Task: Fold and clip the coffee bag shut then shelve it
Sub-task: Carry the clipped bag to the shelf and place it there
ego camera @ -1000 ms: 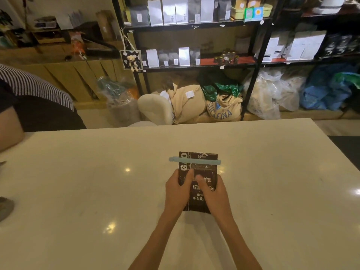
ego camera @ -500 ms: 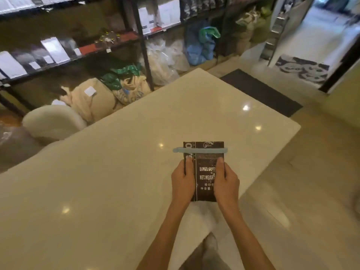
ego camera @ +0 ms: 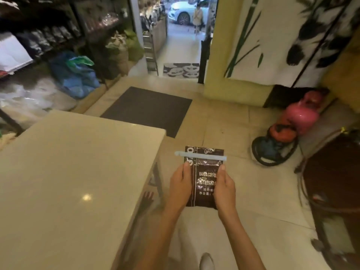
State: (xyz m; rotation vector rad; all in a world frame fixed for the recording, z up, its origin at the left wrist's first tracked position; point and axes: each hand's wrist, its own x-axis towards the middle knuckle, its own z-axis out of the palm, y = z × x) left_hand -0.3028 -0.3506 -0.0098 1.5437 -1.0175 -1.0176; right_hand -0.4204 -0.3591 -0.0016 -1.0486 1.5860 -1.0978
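Both hands grip the coffee bag (ego camera: 204,178) by its side edges: the left hand (ego camera: 180,185) at 9 o'clock, the right hand (ego camera: 224,187) at 3 o'clock, fingers curled around it. A pale blue clip (ego camera: 200,155) spans the folded top. The bag is held above the floor, off the bench (ego camera: 68,172) at 9 o'clock. A dark mat (ego camera: 148,109) lies at 12 o'clock, a pink gas cylinder (ego camera: 302,114) at 2 o'clock.

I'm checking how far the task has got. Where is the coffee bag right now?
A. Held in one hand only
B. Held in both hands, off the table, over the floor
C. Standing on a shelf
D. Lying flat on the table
B: the left hand and right hand grip the sides of the coffee bag, with the blue clip across its top, beyond the table edge, above floor tiles.
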